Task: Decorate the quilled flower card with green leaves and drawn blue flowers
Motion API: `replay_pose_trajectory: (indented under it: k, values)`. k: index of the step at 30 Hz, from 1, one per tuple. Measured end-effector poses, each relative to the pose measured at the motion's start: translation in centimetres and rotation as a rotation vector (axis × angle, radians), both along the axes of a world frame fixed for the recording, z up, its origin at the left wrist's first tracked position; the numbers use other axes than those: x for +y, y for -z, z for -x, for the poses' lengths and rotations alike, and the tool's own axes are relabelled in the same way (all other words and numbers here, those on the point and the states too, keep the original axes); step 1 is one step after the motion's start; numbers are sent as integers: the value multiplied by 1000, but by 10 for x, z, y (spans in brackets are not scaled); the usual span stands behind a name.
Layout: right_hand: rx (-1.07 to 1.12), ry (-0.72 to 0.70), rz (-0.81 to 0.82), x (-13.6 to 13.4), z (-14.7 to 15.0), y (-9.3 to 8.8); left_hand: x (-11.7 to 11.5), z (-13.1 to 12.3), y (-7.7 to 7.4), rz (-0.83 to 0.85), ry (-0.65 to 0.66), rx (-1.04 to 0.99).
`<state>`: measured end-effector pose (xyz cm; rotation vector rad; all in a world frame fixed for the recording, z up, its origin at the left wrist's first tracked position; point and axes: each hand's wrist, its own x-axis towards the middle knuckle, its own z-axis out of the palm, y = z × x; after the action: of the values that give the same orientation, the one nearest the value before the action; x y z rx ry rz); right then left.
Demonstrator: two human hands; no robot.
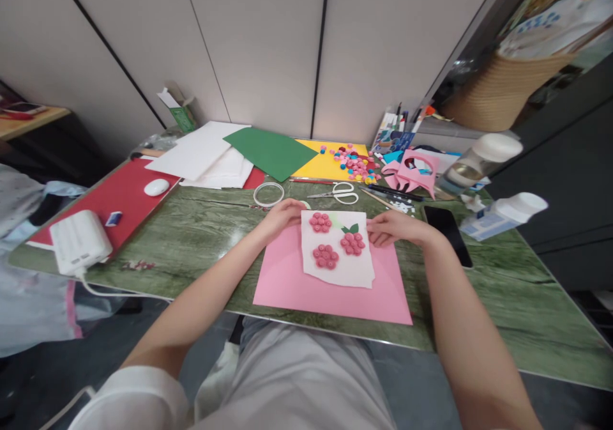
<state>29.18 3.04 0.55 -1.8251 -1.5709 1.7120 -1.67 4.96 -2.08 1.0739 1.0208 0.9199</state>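
Note:
A white sheet of paper with pink round-petalled flowers on it lies over a larger pink sheet. Beside one flower are green paper leaves. At the paper's upper left corner, my left hand is closed with its fingertips on the edge. My right hand pinches the upper right edge, its fingers curled. Just beyond the hands lie white-handled scissors and a roll of clear tape.
Small coloured pieces are scattered on a yellow sheet at the back, beside a green sheet. On the right are a phone, a white bottle and a clear bottle. A white power bank sits left.

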Motion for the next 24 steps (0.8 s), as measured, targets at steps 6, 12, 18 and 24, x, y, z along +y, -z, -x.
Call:
replay_pose_trajectory:
  k: [6, 12, 18, 24]
  values:
    - [-273, -1, -69, 2, -17, 7, -11, 9, -14, -602, 10, 876]
    - [-349, -27, -115, 6, -21, 18, -14, 14, -15, -631, 163, 1136]
    - [-428, 19, -195, 13, -24, 22, -13, 17, -11, -653, 257, 1138]
    - [-468, 2, -265, 15, -26, 27, -15, 16, -9, -719, 304, 1245]
